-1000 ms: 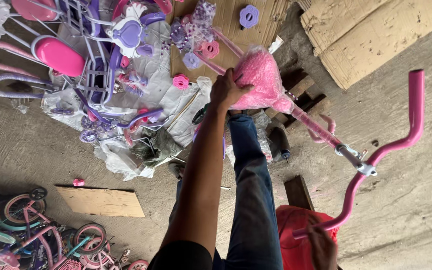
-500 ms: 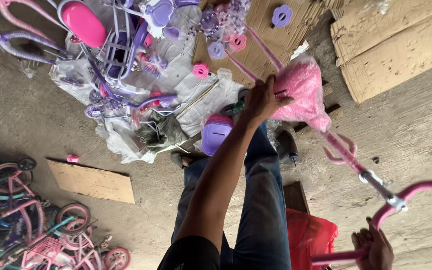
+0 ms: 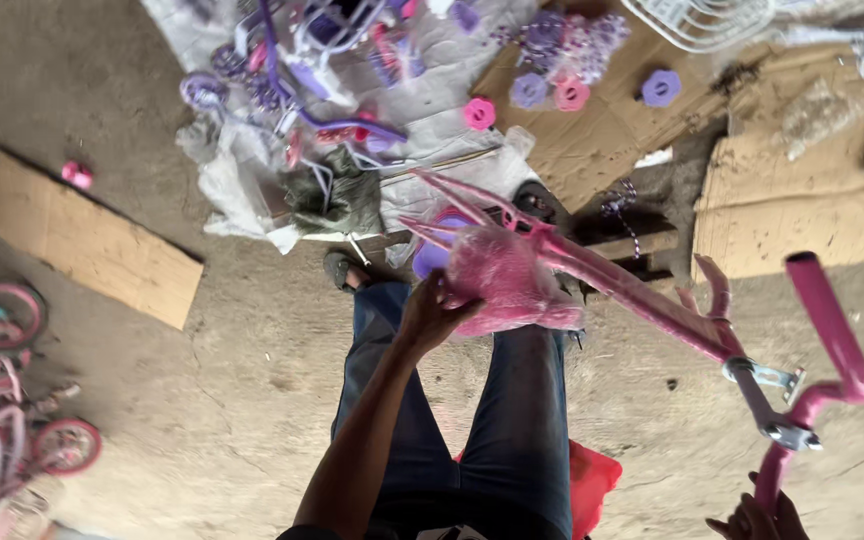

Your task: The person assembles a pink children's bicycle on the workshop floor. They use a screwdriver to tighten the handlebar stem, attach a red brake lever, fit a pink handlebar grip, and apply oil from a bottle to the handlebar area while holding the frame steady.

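Pink kids' bike frame (image 3: 612, 285) lies across the lap, long axis running from upper centre down to lower right, handlebar (image 3: 832, 350) end at right w/ one grip pointing up. Frame's mid part wrapped in a pink plastic bag (image 3: 507, 285). Left hand (image 3: 432, 310) fingers curled shut on the bag. Right hand (image 3: 752, 518) at bottom edge, wrapped round the lower handlebar grip, partly cut off.

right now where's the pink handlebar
In the head view the pink handlebar is at the lower right, its lower grip in the right hand, beside the pink frame.
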A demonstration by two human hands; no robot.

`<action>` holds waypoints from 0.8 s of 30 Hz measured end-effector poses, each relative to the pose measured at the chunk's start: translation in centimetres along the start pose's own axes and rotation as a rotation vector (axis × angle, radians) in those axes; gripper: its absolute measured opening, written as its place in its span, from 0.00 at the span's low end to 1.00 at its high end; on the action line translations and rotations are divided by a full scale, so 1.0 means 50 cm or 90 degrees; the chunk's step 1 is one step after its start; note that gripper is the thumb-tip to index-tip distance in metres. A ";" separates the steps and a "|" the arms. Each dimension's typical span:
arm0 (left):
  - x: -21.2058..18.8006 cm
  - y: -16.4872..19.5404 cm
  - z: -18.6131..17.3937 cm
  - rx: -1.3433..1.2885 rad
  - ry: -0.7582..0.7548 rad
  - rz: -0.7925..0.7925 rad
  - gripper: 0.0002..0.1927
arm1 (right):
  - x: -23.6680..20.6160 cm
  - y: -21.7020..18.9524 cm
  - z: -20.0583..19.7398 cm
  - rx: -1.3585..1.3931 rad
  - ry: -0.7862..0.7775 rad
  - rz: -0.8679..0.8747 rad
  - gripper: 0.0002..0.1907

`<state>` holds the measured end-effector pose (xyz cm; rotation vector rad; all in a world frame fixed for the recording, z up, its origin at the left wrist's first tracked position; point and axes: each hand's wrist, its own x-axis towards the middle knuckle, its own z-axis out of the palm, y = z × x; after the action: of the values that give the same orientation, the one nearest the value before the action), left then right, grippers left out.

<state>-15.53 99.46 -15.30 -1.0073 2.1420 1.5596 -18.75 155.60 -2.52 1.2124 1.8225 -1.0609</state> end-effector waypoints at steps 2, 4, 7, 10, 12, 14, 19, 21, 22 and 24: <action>-0.043 -0.067 -0.066 -0.006 0.060 -0.059 0.37 | -0.007 -0.039 0.065 -0.047 -0.037 -0.051 0.29; -0.075 -0.136 -0.134 -0.024 0.105 -0.131 0.36 | -0.027 -0.070 0.153 -0.083 -0.045 -0.091 0.26; -0.126 -0.240 -0.240 -0.029 0.153 -0.198 0.36 | -0.070 -0.113 0.295 -0.153 -0.080 -0.127 0.23; -0.152 -0.331 -0.336 -0.037 0.225 -0.190 0.37 | -0.099 -0.149 0.445 -0.163 -0.165 -0.205 0.21; -0.190 -0.384 -0.391 -0.057 0.256 -0.197 0.38 | -0.131 -0.153 0.522 -0.178 -0.210 -0.220 0.20; -0.208 -0.427 -0.438 -0.093 0.278 -0.204 0.39 | -0.159 -0.155 0.591 -0.209 -0.208 -0.212 0.17; -0.278 -0.514 -0.509 -0.111 0.333 -0.275 0.38 | -0.211 -0.152 0.749 -0.265 -0.276 -0.266 0.08; -0.302 -0.548 -0.523 -0.172 0.348 -0.306 0.38 | -0.226 -0.145 0.799 -0.295 -0.261 -0.266 0.09; -0.312 -0.566 -0.528 -0.215 0.353 -0.320 0.38 | -0.230 -0.142 0.822 -0.309 -0.252 -0.265 0.13; -0.327 -0.601 -0.536 -0.240 0.347 -0.353 0.39 | -0.230 -0.131 0.863 -0.318 -0.274 -0.281 0.11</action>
<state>20.90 75.80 -16.82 -2.1398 1.6238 1.5368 -16.68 111.00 -9.21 0.2660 1.8808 -0.9186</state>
